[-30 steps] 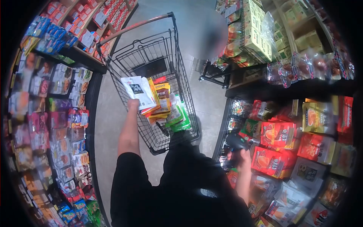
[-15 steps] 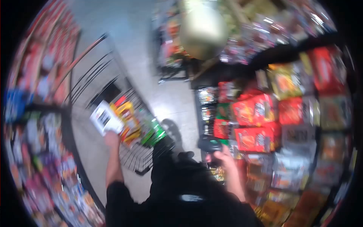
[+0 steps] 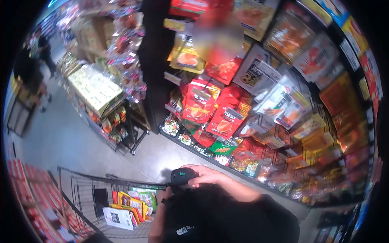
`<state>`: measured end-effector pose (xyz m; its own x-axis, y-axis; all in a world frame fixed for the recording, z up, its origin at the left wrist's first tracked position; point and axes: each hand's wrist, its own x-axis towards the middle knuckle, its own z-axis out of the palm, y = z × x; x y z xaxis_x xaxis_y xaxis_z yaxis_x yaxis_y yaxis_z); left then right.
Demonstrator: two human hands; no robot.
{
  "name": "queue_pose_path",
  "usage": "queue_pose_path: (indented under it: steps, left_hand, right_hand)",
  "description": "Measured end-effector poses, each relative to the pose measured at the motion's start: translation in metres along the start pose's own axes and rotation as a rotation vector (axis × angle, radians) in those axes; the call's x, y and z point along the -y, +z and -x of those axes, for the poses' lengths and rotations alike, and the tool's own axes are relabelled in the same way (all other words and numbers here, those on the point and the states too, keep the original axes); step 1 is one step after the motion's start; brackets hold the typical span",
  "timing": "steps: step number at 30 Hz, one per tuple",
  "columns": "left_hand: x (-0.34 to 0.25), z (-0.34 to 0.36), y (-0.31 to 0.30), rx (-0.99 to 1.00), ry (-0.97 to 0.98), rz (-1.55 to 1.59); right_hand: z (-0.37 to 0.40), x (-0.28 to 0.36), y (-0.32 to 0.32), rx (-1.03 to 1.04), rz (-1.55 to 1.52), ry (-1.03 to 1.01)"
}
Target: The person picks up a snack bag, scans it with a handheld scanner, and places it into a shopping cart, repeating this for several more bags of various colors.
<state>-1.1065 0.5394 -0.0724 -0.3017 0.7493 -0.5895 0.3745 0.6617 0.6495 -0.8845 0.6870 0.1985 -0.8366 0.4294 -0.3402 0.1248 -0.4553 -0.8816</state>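
Fingers of the right hand (image 3: 202, 176) grasp a black device (image 3: 182, 176) near cart edge (image 3: 133, 182), floor (image 3: 152, 158) open beyond; left hand (image 3: 165, 195), grip unclear.

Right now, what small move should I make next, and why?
I'd probably steady the cart with your left hand, since that hand is close by its rim while your right hand is occupied, holding the black device.

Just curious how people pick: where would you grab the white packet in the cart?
I'd pinch the white packet by the edge farthest from the yellow packets, reaching down from above into the cart. It looks flat, and that edge seems uncovered.
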Motion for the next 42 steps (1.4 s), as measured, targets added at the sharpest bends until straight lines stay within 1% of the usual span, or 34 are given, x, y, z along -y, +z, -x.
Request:
queue_pose_path:
  steps: [1,3,4,6,8,10,11,12,14,15,16,18,19,20,21,22,24,25,26,27,28,29,30,31,32,33,34,35,36,37,38,39,40,42]
  left_hand:
    - [0.016,-0.008,0.005,0.005,0.025,-0.030]
    - [0.047,-0.033,0.010,-0.046,-0.040,-0.013]
    - [0.023,-0.016,-0.005,-0.109,-0.064,-0.086]
    - [-0.006,-0.016,-0.024,-0.060,-0.274,-0.145]
    - [0.022,-0.040,-0.022,-0.100,-0.240,-0.234]
    - [0.028,-0.050,-0.025,-0.180,-0.254,-0.184]
    - [0.031,-0.055,-0.029,-0.173,-0.296,-0.110]
    - [0.035,-0.060,-0.034,-0.175,-0.284,-0.118]
    - [0.050,-0.077,-0.036,-0.234,-0.314,-0.137]
    - [0.058,-0.080,-0.038,-0.260,-0.258,-0.048]
    - [0.064,-0.084,-0.042,-0.268,-0.251,-0.054]
    - [0.069,-0.090,-0.051,-0.213,-0.355,-0.047]
    - [0.068,-0.089,-0.056,-0.187,-0.349,-0.126]
    - [0.064,-0.083,-0.058,-0.181,-0.272,-0.131]
    - [0.058,-0.078,-0.062,-0.110,-0.257,-0.383]
    - [0.021,-0.056,-0.069,-0.036,-0.245,-0.634]
    - [-0.001,-0.054,-0.072,0.016,-0.169,-0.926]
    - [-0.073,-0.021,-0.080,-0.024,-0.151,-0.817]
    - [-0.070,-0.050,-0.077,-0.043,0.058,-0.729]
    - [-0.119,-0.052,-0.079,-0.036,0.148,-0.500]
    - [-0.133,-0.083,-0.075,-0.009,0.234,-0.253]
    - [-0.193,-0.078,-0.073,-0.065,0.383,-0.089]
    - [-0.252,-0.075,-0.071,-0.149,0.607,-0.044]
    - [-0.314,-0.064,-0.070,-0.175,0.696,-0.003]
    - [-0.366,-0.063,-0.064,-0.182,0.759,0.068]
    - [-0.416,-0.058,-0.060,-0.150,0.768,0.086]
    - [-0.459,-0.060,-0.052,-0.092,0.867,0.179]
    - [-0.498,-0.061,-0.044,-0.068,0.912,0.198]
    - [-0.534,-0.059,-0.036,-0.167,0.941,0.122]
    - [-0.560,-0.087,-0.029,-0.225,0.942,-0.038]
    - [-0.592,-0.096,-0.021,-0.072,0.954,0.085]
    - [-0.609,-0.100,-0.008,-0.204,0.983,0.118]
    - [-0.620,-0.137,0.003,-0.320,1.020,0.011]
    - [-0.637,-0.204,0.027,-0.281,0.950,0.077]
  right_hand:
    - [0.005,-0.001,0.000,-0.074,0.032,0.018]
    - [0.016,-0.005,0.002,-0.201,0.036,0.049]
    - [0.021,-0.008,0.001,-0.219,0.018,0.025]
    - [0.028,-0.014,-0.004,-0.206,0.041,0.024]
    - [0.032,-0.022,-0.007,-0.223,0.058,0.001]
    - [0.036,-0.023,-0.011,-0.223,0.047,0.038]
    - [0.035,-0.026,-0.013,-0.238,0.028,0.054]
    - [0.036,-0.027,-0.017,-0.245,0.026,0.042]
    - [0.036,-0.029,-0.029,-0.175,0.029,0.019]
    - [0.035,-0.038,-0.038,-0.170,0.013,0.004]
    - [0.038,-0.036,-0.043,-0.168,0.011,-0.008]
    - [0.043,-0.026,-0.055,-0.199,0.114,-0.017]
    - [0.043,-0.020,-0.062,-0.189,0.110,-0.038]
    - [0.044,-0.015,-0.070,-0.146,0.166,-0.054]
    - [0.044,-0.012,-0.077,-0.105,0.223,-0.072]
    - [0.044,-0.013,-0.083,-0.099,0.220,-0.097]
    - [0.044,-0.015,-0.094,-0.094,0.199,-0.058]
    - [0.048,-0.003,-0.097,-0.052,0.200,0.000]
    - [0.053,0.010,-0.101,-0.051,0.260,0.099]
    - [0.052,0.005,-0.109,-0.048,0.330,0.072]
    - [0.052,-0.002,-0.115,-0.042,0.398,0.046]
    - [0.055,-0.001,-0.121,-0.026,0.411,0.046]
    - [0.059,0.002,-0.127,-0.025,0.499,-0.042]
    - [0.063,0.005,-0.133,-0.023,0.586,-0.132]
    - [0.067,0.009,-0.138,-0.007,0.601,-0.132]
    - [0.073,0.012,-0.141,-0.030,0.580,-0.173]
    - [0.079,0.014,-0.144,-0.054,0.557,-0.213]
    - [0.086,0.014,-0.146,-0.085,0.551,-0.217]
    - [0.090,0.014,-0.150,-0.075,0.563,-0.213]
    - [0.095,0.012,-0.154,-0.098,0.559,-0.225]
    - [0.100,0.011,-0.157,-0.124,0.553,-0.237]
    - [0.106,0.009,-0.159,-0.161,0.525,-0.214]
    - [0.113,0.008,-0.163,-0.158,0.534,-0.209]
    - [0.123,0.003,-0.169,-0.226,0.493,-0.262]
